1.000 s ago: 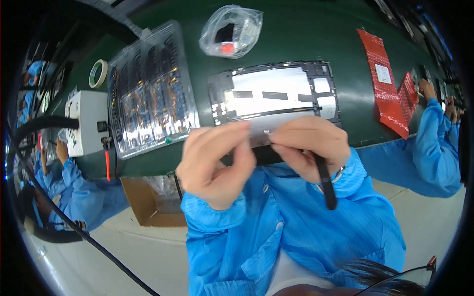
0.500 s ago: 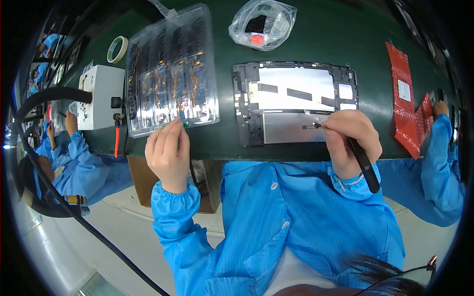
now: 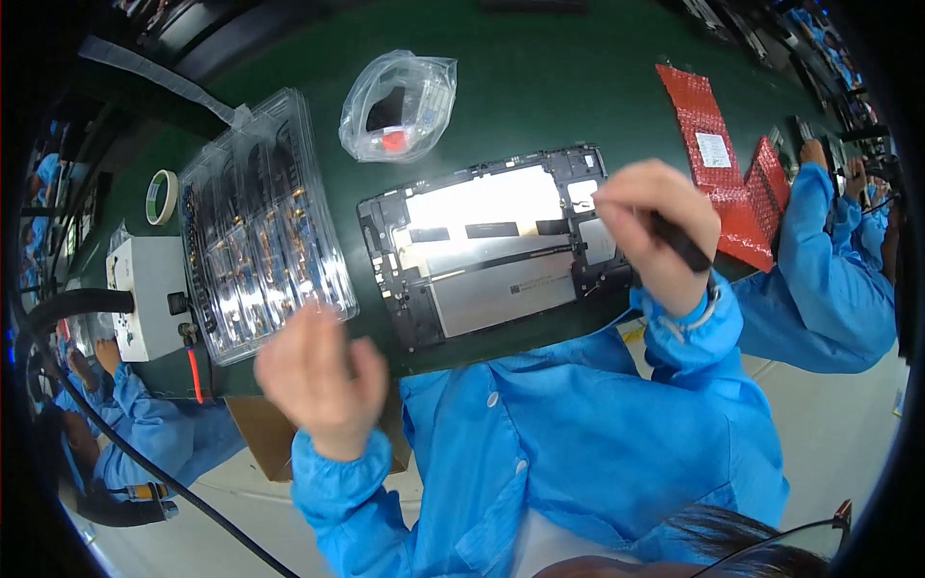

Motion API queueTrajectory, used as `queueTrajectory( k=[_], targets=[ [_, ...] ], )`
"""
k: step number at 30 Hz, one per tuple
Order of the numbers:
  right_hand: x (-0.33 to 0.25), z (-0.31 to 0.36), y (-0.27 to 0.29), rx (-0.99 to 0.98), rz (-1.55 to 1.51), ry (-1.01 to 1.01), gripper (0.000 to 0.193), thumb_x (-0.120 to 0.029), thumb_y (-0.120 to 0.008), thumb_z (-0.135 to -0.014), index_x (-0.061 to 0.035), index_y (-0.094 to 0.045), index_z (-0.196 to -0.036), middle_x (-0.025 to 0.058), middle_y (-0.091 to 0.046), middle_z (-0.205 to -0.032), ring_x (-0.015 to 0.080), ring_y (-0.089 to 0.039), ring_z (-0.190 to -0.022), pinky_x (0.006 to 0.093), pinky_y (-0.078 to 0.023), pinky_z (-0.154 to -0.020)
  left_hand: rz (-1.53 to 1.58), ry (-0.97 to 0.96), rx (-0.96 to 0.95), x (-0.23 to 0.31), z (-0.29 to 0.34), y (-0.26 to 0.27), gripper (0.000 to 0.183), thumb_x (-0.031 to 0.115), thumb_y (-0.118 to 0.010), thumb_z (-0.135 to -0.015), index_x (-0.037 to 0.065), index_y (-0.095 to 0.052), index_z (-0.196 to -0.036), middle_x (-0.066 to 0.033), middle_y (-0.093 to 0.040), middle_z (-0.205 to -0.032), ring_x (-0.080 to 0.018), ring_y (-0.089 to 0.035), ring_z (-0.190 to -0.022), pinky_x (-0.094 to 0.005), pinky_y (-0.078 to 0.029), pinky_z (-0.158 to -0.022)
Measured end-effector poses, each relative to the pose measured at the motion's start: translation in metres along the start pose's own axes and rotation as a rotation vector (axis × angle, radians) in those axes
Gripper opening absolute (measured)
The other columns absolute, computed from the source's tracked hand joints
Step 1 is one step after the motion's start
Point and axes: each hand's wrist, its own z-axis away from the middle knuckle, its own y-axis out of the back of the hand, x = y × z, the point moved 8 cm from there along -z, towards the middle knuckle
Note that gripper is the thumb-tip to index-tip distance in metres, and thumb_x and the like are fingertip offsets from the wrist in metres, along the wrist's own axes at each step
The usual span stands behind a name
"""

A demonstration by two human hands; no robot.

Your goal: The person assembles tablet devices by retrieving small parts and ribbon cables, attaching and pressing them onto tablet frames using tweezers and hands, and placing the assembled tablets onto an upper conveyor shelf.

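Observation:
My right hand (image 3: pixel 665 217) is closed around black tweezers (image 3: pixel 686 246), above the right edge of an opened tablet (image 3: pixel 496 294). The tool's tip sits close to the white patches there and is hard to make out. The tablet's black frame surrounds bright silver panels, with dark strips across them. My left hand (image 3: pixel 323 380) is just in front of the near edge of a clear plastic tray (image 3: pixel 340 258). Motion smears its fingers, so whatever might be in them does not show. Rows of small flex-cable parts with gold and blue patches fill the tray.
Behind the tablet lies a clear plastic bag (image 3: pixel 400 106) with black and red items. Red bubble wrap (image 3: pixel 718 183) is at right. A white box (image 3: pixel 149 299) with a thick black hose (image 3: pixel 72 303) and a tape roll (image 3: pixel 162 197) stand left. Co-workers sit on both sides.
The whole view has turned and shifted. My right hand has gone from the tablet's lower silver panel to its upper right edge. My left hand has drawn back slightly from the tray and is blurred.

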Motion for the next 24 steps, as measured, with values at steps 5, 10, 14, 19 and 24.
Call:
queueTrajectory(
  k=[5,10,14,19,24],
  targets=[
    [0.024,-0.033,-0.016,-0.119,0.194,-0.097,0.012,-0.001,-0.064,-0.072,-0.0014,-0.064,-0.084,0.0117,-0.062,-0.078,0.0214,-0.062,-0.068,0.0285,-0.050,-0.057,0.339,-0.039,-0.250,0.047,-0.076,-0.077,0.049,0.005,-0.060,-0.073,-0.003,-0.045,-0.119,-0.0186,-0.056,-0.105,-0.0308,-0.054,-0.095,-0.0413,-0.041,-0.085],
    [0.036,-0.035,-0.042,-0.232,0.440,-0.005,0.018,-0.002,-0.063,-0.068,-0.0050,-0.061,-0.085,0.0086,-0.059,-0.079,0.0248,-0.060,-0.070,0.0299,-0.049,-0.059,0.364,0.044,-0.389,0.041,-0.078,-0.122,0.052,0.006,-0.061,-0.073,-0.003,-0.042,-0.121,-0.0184,-0.055,-0.105,-0.0316,-0.054,-0.096,-0.0408,-0.041,-0.088],
    [0.034,-0.024,-0.086,-0.359,0.425,0.211,0.021,-0.004,-0.067,-0.061,-0.0053,-0.062,-0.081,0.0053,-0.058,-0.073,0.0227,-0.058,-0.061,0.0296,-0.047,-0.053,0.455,0.066,-0.356,0.040,-0.075,-0.125,0.059,0.007,-0.063,-0.072,-0.004,-0.038,-0.125,-0.0139,-0.055,-0.099,-0.0277,-0.054,-0.096,-0.0440,-0.038,-0.091],
    [0.035,-0.017,-0.103,-0.453,0.473,0.312,0.026,-0.009,-0.068,-0.058,-0.0072,-0.061,-0.083,0.0030,-0.057,-0.072,0.0199,-0.057,-0.057,0.0281,-0.045,-0.050,0.584,0.145,-0.382,0.030,-0.073,-0.130,0.067,0.005,-0.062,-0.073,-0.003,-0.029,-0.131,-0.0117,-0.055,-0.105,-0.0268,-0.053,-0.099,-0.0459,-0.035,-0.093],
    [0.034,-0.016,-0.108,-0.474,0.528,0.298,0.025,-0.009,-0.067,-0.058,-0.0056,-0.060,-0.082,0.0044,-0.056,-0.074,0.0192,-0.056,-0.056,0.0277,-0.045,-0.049,0.691,0.154,-0.389,0.029,-0.072,-0.128,0.072,0.002,-0.061,-0.074,0.005,-0.024,-0.136,-0.0068,-0.055,-0.111,-0.0231,-0.053,-0.101,-0.0495,-0.031,-0.095]
  ],
)
